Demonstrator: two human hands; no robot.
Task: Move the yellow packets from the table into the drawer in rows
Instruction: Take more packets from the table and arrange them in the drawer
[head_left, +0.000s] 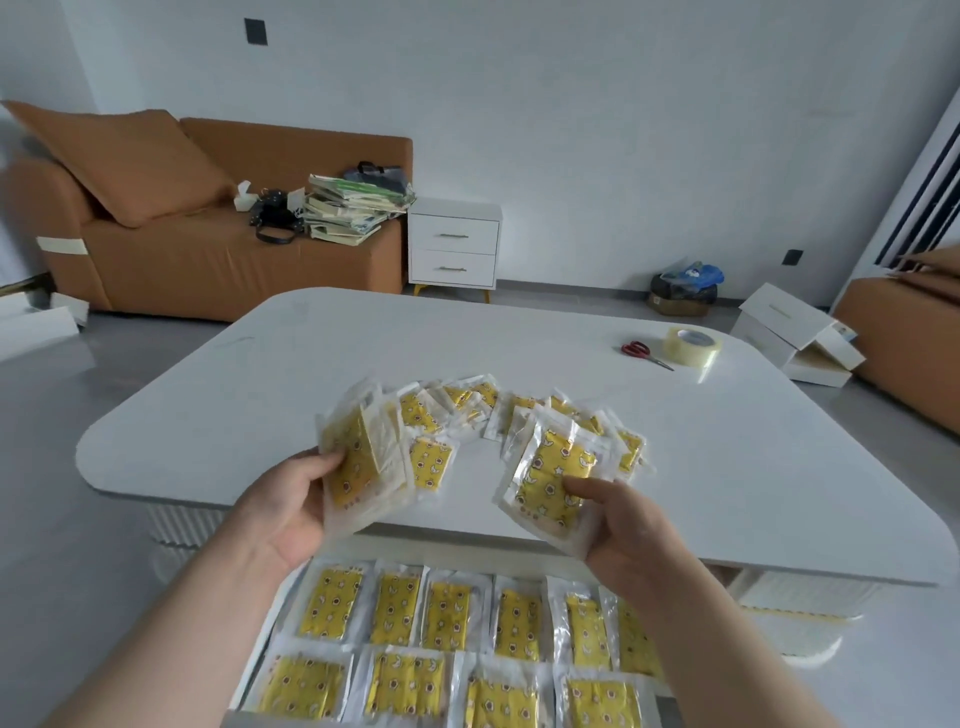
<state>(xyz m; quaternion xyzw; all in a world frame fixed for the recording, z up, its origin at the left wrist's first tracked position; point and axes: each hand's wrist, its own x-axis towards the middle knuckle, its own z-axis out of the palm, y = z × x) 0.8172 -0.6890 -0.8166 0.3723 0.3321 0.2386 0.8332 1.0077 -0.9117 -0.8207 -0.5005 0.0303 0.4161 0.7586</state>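
Note:
My left hand (283, 506) grips a small stack of yellow packets (363, 457) in clear wrappers, held up over the table's near edge. My right hand (621, 525) grips another stack of yellow packets (550, 483). Behind both hands a loose pile of yellow packets (467, 402) lies on the white table (727, 467). Below the table edge the open drawer (260, 654) holds yellow packets in two rows (452, 613), lying flat side by side; my right forearm hides the right end of the rows.
Red-handled scissors (644, 353) and a roll of clear tape (693, 345) lie at the table's far right. An orange sofa (208, 234) with books, a white nightstand (454, 249) and white boxes (795, 332) on the floor stand beyond.

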